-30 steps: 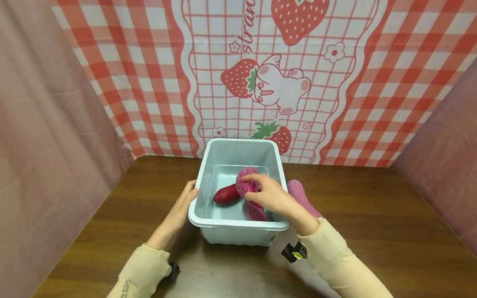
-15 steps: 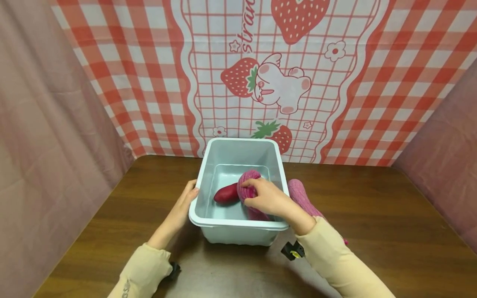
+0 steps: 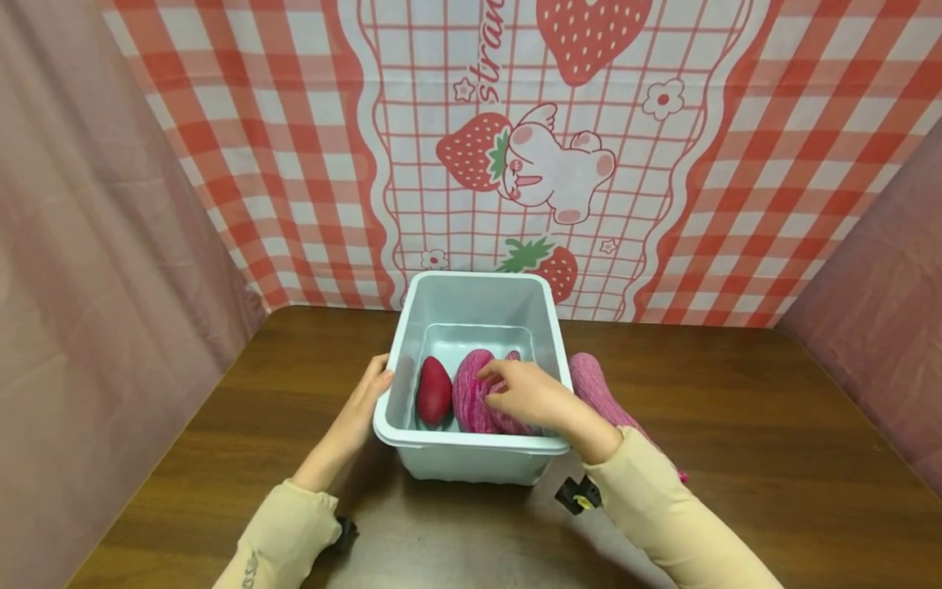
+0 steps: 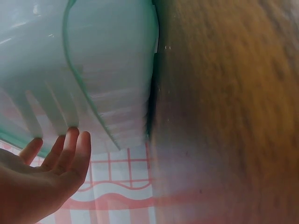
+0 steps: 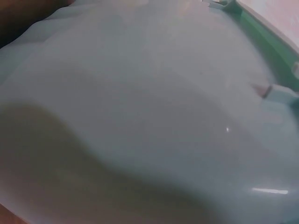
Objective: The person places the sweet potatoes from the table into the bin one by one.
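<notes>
My left hand (image 3: 361,405) rests against the left side of a pale blue-grey plastic bin (image 3: 471,442); in the left wrist view its straight fingers (image 4: 70,151) touch the wall. My right hand (image 3: 533,397) is inside the bin, fingers loosely bent at the right edge of a plump magenta-striped vegetable (image 3: 471,397), resembling an eggplant, which lies on the bottom. Partly under the hand is another pink striped vegetable (image 3: 511,424). A smooth dark red oblong vegetable (image 3: 434,393) lies left of them. The right wrist view shows mostly the bin's wall (image 5: 163,102).
A long pink striped vegetable (image 3: 599,393) lies on the wooden table (image 3: 736,425) just right of the bin, partly behind the right sleeve. A checked strawberry-print cloth (image 3: 294,164) hangs behind; pink curtains (image 3: 96,245) flank both sides.
The plump striped vegetable has been lowered, has turned upright in view and is let go. The dark red one has swung round and shifted left. The left hand stays put.
</notes>
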Action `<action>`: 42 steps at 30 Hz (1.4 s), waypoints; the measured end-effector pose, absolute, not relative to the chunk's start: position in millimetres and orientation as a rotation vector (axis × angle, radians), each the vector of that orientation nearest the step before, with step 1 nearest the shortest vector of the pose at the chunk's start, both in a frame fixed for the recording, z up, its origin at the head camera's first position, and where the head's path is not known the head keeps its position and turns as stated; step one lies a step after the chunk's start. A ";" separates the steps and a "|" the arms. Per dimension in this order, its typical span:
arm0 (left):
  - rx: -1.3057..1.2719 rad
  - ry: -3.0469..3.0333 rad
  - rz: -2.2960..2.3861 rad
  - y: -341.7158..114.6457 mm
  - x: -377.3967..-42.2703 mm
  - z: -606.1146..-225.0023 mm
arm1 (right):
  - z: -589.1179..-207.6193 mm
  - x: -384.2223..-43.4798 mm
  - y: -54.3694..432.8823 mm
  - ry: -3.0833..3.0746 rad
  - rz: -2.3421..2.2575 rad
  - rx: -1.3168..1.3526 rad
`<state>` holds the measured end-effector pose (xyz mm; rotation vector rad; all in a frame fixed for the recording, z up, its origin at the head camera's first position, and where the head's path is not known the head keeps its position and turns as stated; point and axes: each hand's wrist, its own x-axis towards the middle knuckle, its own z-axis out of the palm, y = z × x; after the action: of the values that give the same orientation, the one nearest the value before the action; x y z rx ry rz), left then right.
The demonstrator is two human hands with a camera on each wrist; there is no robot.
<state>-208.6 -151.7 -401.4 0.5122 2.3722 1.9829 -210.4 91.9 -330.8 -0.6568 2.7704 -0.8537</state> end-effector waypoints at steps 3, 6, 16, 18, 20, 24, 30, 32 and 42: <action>0.511 2.376 1.986 -151.9 -209.0 -401.8 | -330.8 -211.1 92.1 2.775 -0.858 -0.680; 0.514 2.374 1.989 -152.3 -209.4 -402.5 | -330.5 -211.0 92.0 2.780 -0.861 -0.690; 0.513 2.377 1.981 -152.5 -209.6 -402.2 | -331.5 -211.0 93.0 2.791 -0.885 -0.699; 0.508 2.376 1.982 -152.2 -209.3 -402.3 | -331.6 -210.5 93.2 2.804 -0.899 -0.710; 0.504 2.374 1.984 -152.0 -208.7 -402.3 | -331.2 -209.5 93.3 2.827 -0.918 -0.714; 0.502 2.369 1.989 -151.5 -207.8 -401.6 | -329.0 -206.4 94.6 2.896 -0.985 -0.706; 0.507 2.371 1.989 -151.0 -208.1 -400.8 | -323.9 -201.6 99.4 2.991 -1.152 -0.655; 0.509 2.369 1.990 -150.8 -208.5 -400.9 | -322.4 -200.7 101.8 3.005 -1.210 -0.632; 0.501 2.365 1.988 -151.4 -208.8 -401.3 | -323.1 -198.9 111.4 3.031 -1.347 -0.579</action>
<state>-208.8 -151.4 -401.3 0.5010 2.3654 1.9883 -198.9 111.4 -323.1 -0.5789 3.0305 -1.3466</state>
